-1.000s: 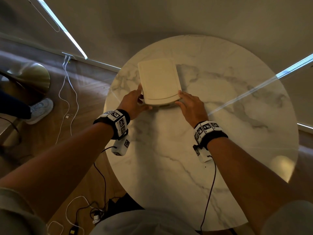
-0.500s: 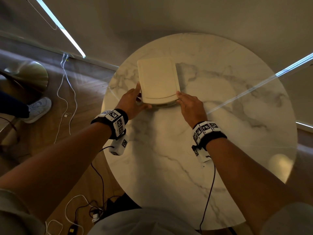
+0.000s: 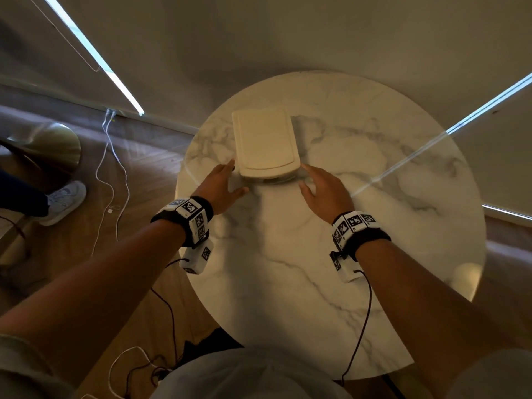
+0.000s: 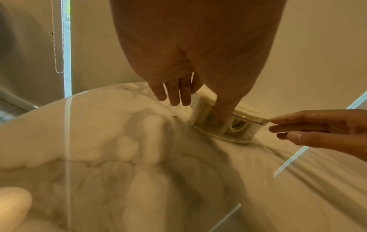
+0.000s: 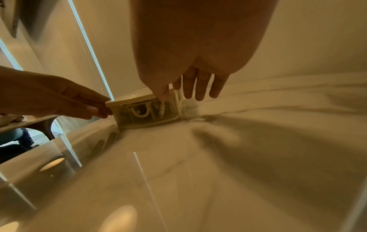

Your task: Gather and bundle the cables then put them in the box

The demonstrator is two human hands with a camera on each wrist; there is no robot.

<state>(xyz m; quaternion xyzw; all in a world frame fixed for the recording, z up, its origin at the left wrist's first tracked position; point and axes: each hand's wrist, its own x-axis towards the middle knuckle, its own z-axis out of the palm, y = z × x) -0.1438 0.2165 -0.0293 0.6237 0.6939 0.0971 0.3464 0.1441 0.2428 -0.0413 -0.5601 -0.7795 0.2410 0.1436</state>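
Note:
A box with a cream lid [image 3: 264, 142] sits shut on the round marble table [image 3: 288, 269], toward its far side. Through the box's clear front wall [image 5: 147, 113] I see coiled white cables [image 5: 139, 113] inside, and they also show in the left wrist view as cables [image 4: 237, 125]. My left hand [image 3: 221, 181] lies at the box's near left corner with straight fingers [image 4: 174, 92], fingertips at the box's side. My right hand [image 3: 322, 188] is at the near right corner, its fingers [image 5: 198, 87] straight, with the fingertips by the lid's edge. Neither hand holds anything.
White cables [image 3: 112, 174] run across the wooden floor left of the table, near another person's shoe [image 3: 63, 200] and a brass lamp base [image 3: 54, 145]. More cables lie on the floor by my legs [image 3: 135, 367]. A wall stands behind the table.
Both hands have let go of the box's near corners and drawn back slightly, fingers now straightened. The box stays where it was.

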